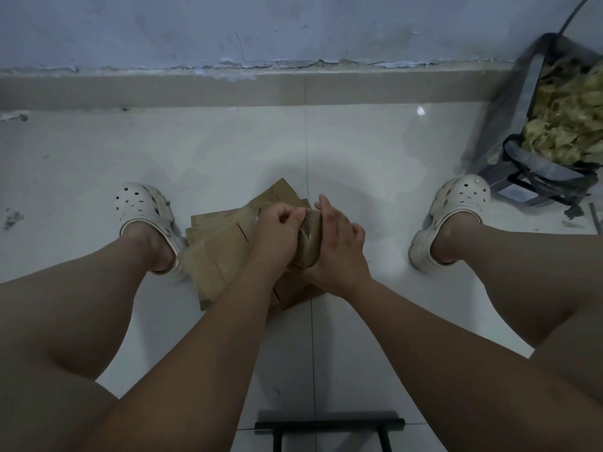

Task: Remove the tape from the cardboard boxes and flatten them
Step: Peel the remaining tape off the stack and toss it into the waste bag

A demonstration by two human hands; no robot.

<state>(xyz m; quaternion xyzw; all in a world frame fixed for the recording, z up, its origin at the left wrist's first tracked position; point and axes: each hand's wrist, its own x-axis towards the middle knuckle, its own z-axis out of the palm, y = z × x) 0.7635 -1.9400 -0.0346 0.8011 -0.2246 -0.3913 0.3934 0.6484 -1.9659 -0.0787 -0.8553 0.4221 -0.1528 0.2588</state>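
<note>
Peeling works best from a lifted corner; the right hand (339, 246) grips the small taped box (306, 252) above flattened cardboard (222, 243) on the floor; the left hand (277, 233) pinches the tape (307, 223) at the top edge; pull low and slowly along the seam.

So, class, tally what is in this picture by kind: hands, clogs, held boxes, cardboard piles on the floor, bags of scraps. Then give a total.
Hands: 2, the left hand and the right hand
White clogs: 2
Taped box, held by both hands: 1
Flattened cardboard pile: 1
Bag of scraps: 1
Total: 7
</note>
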